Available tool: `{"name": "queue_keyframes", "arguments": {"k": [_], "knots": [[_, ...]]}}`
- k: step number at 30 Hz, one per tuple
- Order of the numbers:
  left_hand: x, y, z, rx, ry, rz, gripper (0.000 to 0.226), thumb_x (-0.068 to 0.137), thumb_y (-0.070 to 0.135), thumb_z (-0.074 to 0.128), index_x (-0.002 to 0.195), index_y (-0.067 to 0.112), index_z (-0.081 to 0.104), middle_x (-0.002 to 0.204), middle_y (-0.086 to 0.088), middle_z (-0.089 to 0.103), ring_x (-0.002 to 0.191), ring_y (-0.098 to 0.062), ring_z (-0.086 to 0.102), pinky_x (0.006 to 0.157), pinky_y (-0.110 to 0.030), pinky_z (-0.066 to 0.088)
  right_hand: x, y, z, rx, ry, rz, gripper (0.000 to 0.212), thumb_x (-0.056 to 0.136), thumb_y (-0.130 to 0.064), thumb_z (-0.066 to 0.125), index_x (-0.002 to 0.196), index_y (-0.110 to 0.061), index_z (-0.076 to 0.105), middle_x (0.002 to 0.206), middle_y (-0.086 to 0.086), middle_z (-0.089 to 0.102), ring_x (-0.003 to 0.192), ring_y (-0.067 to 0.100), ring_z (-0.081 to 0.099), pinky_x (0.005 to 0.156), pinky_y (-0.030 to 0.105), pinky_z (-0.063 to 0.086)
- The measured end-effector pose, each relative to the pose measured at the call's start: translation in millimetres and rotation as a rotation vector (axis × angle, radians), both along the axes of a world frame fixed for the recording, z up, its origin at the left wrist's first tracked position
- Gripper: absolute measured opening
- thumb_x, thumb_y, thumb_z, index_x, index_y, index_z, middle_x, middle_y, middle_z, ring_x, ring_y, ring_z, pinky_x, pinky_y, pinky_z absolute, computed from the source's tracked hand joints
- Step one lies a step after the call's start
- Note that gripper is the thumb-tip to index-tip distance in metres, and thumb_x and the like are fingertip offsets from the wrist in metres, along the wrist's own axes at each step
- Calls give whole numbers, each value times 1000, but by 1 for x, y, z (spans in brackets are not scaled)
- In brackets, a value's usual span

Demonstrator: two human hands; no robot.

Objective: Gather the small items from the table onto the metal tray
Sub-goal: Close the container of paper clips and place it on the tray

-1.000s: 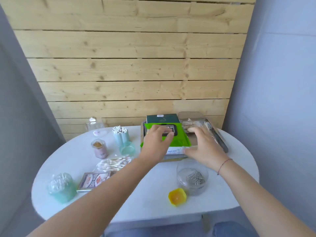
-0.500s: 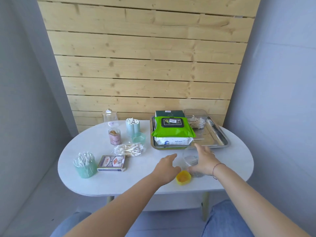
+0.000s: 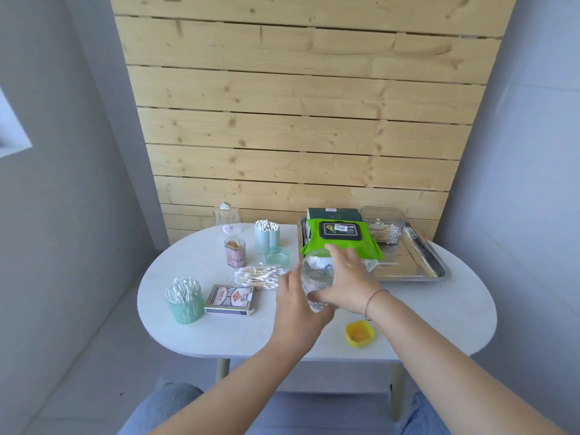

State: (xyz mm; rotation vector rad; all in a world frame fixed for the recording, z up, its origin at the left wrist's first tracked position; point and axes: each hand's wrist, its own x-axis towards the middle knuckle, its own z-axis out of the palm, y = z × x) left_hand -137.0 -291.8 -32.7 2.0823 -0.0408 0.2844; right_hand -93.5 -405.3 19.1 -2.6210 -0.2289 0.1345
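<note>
We hold a clear jar (image 3: 315, 279) between both hands, lifted off the worktop (image 3: 439, 309) and tilted, just in front of the tray (image 3: 436, 265). Our left hand (image 3: 298, 306) cups it from below and from the left, fingers curled against its wall; our right hand (image 3: 348, 277) lies over its right side with fingers spread toward the tray. The jar's contents are too blurred to name. Its yellow lid (image 3: 360, 333) lies on the worktop near our right wrist, well apart from the jar. On the tray sit a green pack of wipes (image 3: 340, 240), resting on a dark green box (image 3: 334, 212), and a clear tub (image 3: 383, 222) with swabs inside at the far side; the right part of the tray is bare metal. To the left on the worktop lie a card deck (image 3: 229, 299), a green cup of swabs (image 3: 184, 301), a loose bundle of swabs (image 3: 259, 277), a pink toothpick jar (image 3: 235, 252), a pale blue swab holder (image 3: 267, 237) with a green cap (image 3: 277, 256) just in front of it, and a glass dome (image 3: 226, 216) near the wooden wall (image 3: 298, 120).
</note>
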Motion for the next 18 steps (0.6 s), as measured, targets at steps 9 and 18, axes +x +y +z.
{"name": "queue_keyframes", "arguments": {"k": [9,18], "knots": [[-11,44,-42,10,101,109,93,66,19,79,143,13,27,141,1,34,136,-15,28,96,-12,22,-13,54,-45,28,132,80,102,66,-41,74,146,-27,12,142,7,24,135,31,22,106,35,32],[-11,43,-58,-58,127,120,97,67,18,79,145,10,22,144,1,38,134,-16,35,91,-13,25,-14,57,-55,4,117,99,103,70,-46,69,148,-27,5,148,8,16,137,31,18,112,35,27]]}}
